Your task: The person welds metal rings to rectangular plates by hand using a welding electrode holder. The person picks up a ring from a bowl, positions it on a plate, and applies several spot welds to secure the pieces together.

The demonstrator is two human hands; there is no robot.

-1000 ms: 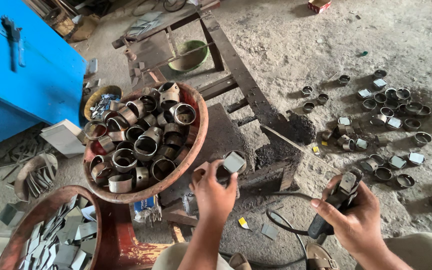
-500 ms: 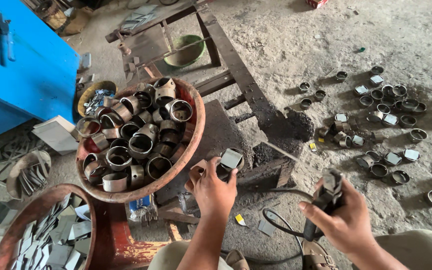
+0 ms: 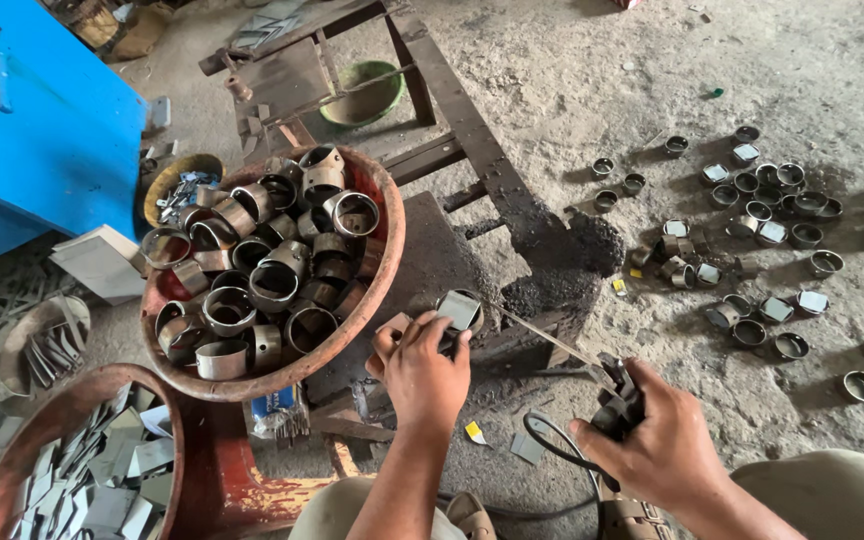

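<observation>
left hand (image 3: 422, 365): at 6 o'clock of the frame, fingers curled and pinching a short grey metal ring topped with a square flat plate (image 3: 459, 310), pressing it onto the dark steel work block (image 3: 432, 255)
right hand (image 3: 652, 450): at 5 o'clock, fingers wrapped tight around a black welding electrode holder (image 3: 614, 395); thin rod (image 3: 552, 340) points toward 10 o'clock, tip just beside the ring
ring handling: judged stiff, light, thin-walled steel; edges likely sharp, may be hot at the joint; best gripped at the side wall away from the rod tip, plate kept flat on top
rust-red round basin of loose rings (image 3: 377, 290): at 9 o'clock of the left hand, touching the block; roughly thirty rings, exact count not readable
second red basin of flat grey square plates (image 3: 82, 400): at 7 o'clock, dozens, uncountable
rings on the concrete floor (image 3: 772, 230): at 2–3 o'clock, about thirty, several capped with plates
blue metal cabinet (image 3: 42, 130): 10 o'clock, one
green bowl (image 3: 367, 95): 12 o'clock, one
</observation>
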